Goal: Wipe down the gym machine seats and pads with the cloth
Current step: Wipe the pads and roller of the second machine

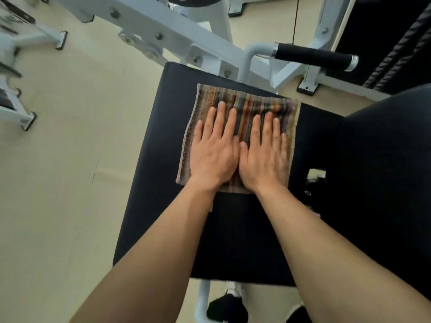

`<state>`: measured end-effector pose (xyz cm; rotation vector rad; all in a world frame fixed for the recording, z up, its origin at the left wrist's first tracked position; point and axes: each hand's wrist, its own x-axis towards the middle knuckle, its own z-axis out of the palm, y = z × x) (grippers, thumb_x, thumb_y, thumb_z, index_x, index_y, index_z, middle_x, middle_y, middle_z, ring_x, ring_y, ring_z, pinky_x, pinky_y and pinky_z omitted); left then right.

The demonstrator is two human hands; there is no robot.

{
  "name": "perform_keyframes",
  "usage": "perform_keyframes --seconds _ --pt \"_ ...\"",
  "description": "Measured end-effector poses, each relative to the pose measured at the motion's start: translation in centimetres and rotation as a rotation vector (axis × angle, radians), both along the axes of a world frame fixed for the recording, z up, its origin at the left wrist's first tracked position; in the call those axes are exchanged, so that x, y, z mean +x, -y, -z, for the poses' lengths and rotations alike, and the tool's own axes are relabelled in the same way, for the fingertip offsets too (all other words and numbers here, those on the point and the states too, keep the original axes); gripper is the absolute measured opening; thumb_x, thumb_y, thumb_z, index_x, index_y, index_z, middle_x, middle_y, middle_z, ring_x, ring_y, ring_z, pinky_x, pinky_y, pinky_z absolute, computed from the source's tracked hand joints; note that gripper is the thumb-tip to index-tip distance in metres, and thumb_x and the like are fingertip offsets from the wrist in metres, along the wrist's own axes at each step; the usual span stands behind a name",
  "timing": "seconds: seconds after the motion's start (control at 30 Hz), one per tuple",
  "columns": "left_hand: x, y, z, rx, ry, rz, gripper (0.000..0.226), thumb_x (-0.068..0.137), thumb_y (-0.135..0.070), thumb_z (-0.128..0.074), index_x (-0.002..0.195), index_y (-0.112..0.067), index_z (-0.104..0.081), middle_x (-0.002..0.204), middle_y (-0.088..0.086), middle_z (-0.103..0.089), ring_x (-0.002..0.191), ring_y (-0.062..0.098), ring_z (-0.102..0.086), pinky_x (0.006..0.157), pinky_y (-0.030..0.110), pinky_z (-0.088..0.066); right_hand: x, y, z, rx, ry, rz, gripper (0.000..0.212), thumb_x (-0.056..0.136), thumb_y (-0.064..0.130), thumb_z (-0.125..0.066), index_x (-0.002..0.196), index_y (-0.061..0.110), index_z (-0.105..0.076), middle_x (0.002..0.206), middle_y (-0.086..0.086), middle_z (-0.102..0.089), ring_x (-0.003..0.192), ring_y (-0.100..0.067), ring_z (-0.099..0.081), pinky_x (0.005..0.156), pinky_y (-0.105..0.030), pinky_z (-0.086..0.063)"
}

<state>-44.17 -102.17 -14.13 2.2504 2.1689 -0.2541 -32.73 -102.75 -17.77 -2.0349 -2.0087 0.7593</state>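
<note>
The cloth (242, 106) lies flat on the black seat (158, 183), toward its far end. Your left hand (213, 155) and right hand (264, 157) press on it side by side, open-palmed, fingers spread.

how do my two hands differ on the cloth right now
The left hand sits nearer the cloth's left edge; the right hand lies over its middle and right side. The left hand's fingertips reach farther up the cloth than the right hand's. Both lie flat, palms down, fingers extended, side by side with thumbs close together, pressing the cloth onto the black seat.
</note>
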Motion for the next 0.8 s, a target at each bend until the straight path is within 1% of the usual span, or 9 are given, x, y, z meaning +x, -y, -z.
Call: perform_keyframes --seconds 0.17,0.23,0.33,0.37,0.43,0.5,0.57,0.7,0.8 --pt "0.3 -6.8 0.4 0.059 0.023 0.001 0.059 0.104 -0.039 -0.022 0.16 -0.024 -0.011 0.168 0.003 -0.005 0.155 0.021 -0.003 0.125 0.045 -0.007 0.1 -6.3 0.5 0.121 0.005 0.053 0.066 0.101 0.048 -0.017 0.159 0.019 -0.003 0.168 -0.005 0.003 0.154 -0.019 0.005 0.125 -0.041 0.001" --pt "0.3 -4.8 0.0 0.072 0.028 -0.016 0.06 0.104 -0.04 -0.022 0.16 -0.024 -0.011 0.168 0.003 -0.005 0.155 0.022 -0.003 0.125 0.045 -0.007 -0.2 -4.3 0.0 0.099 -0.012 0.063 0.066 0.102 0.048 -0.017 0.159 0.018 -0.002 0.168 -0.006 0.004 0.154 -0.02 0.005 0.125 -0.042 0.001" --pt "-1.1 2.6 -0.4 0.07 0.0 -0.054 0.06 0.104 -0.039 -0.028 0.16 -0.022 -0.015 0.168 0.005 -0.007 0.155 0.022 -0.004 0.125 0.046 -0.007 -1.2 2.5 -0.8 0.059 0.008 0.03 0.066 0.102 0.047 -0.017 0.159 0.016 -0.004 0.167 -0.009 0.001 0.154 -0.024 0.0 0.125 -0.045 -0.004" --pt "-1.6 4.9 -0.6 0.052 -0.017 -0.081 0.059 0.104 -0.039 -0.029 0.159 -0.022 -0.018 0.168 0.005 -0.01 0.155 0.023 -0.005 0.125 0.046 -0.007 -1.5 4.5 -1.1 0.044 0.026 -0.004 0.066 0.101 0.046 -0.02 0.159 0.015 -0.01 0.167 -0.011 -0.008 0.154 -0.027 -0.008 0.124 -0.046 -0.008" --pt "-2.3 6.9 -0.8 0.023 -0.033 -0.116 0.057 0.103 -0.039 -0.031 0.157 -0.023 -0.026 0.166 0.005 -0.02 0.154 0.024 -0.011 0.125 0.046 -0.009 -1.8 5.9 -1.6 0.005 0.04 -0.062 0.063 0.098 0.046 -0.026 0.152 0.014 -0.033 0.156 -0.014 -0.037 0.144 -0.033 -0.034 0.121 -0.05 -0.019" --pt "-2.2 5.1 -0.7 0.022 -0.03 -0.138 0.054 0.102 -0.039 -0.033 0.154 -0.024 -0.032 0.163 0.005 -0.027 0.154 0.024 -0.015 0.123 0.047 -0.012 -1.9 3.7 -1.7 0.013 0.051 -0.082 0.058 0.097 0.045 -0.027 0.146 0.017 -0.042 0.146 -0.011 -0.049 0.134 -0.033 -0.043 0.118 -0.052 -0.023" --pt "-2.2 1.2 -0.9 0.057 -0.007 -0.135 0.053 0.103 -0.039 -0.03 0.154 -0.025 -0.031 0.164 0.003 -0.025 0.154 0.023 -0.014 0.122 0.047 -0.011 -2.3 -0.3 -1.7 0.059 0.063 -0.105 0.057 0.098 0.045 -0.025 0.146 0.02 -0.041 0.146 -0.009 -0.047 0.135 -0.032 -0.04 0.12 -0.05 -0.02" --pt "-4.7 -7.4 -1.7 0.077 0.071 -0.202 0.055 0.104 -0.04 -0.023 0.158 -0.029 -0.018 0.168 -0.002 -0.01 0.155 0.02 -0.003 0.123 0.046 -0.007 -4.7 -9.5 -2.1 0.182 0.034 -0.168 0.056 0.099 0.043 -0.021 0.151 0.024 -0.033 0.153 -0.005 -0.039 0.143 -0.029 -0.031 0.123 -0.048 -0.013" --pt "-7.2 -10.2 -2.6 0.087 0.085 -0.246 0.056 0.105 -0.042 -0.02 0.159 -0.03 -0.011 0.168 -0.005 -0.002 0.155 0.016 0.001 0.125 0.047 -0.007 -6.8 -13.4 -2.7 0.235 -0.003 -0.281 0.057 0.1 0.044 -0.018 0.154 0.029 -0.024 0.159 -0.001 -0.034 0.146 -0.025 -0.028 0.123 -0.047 -0.014"
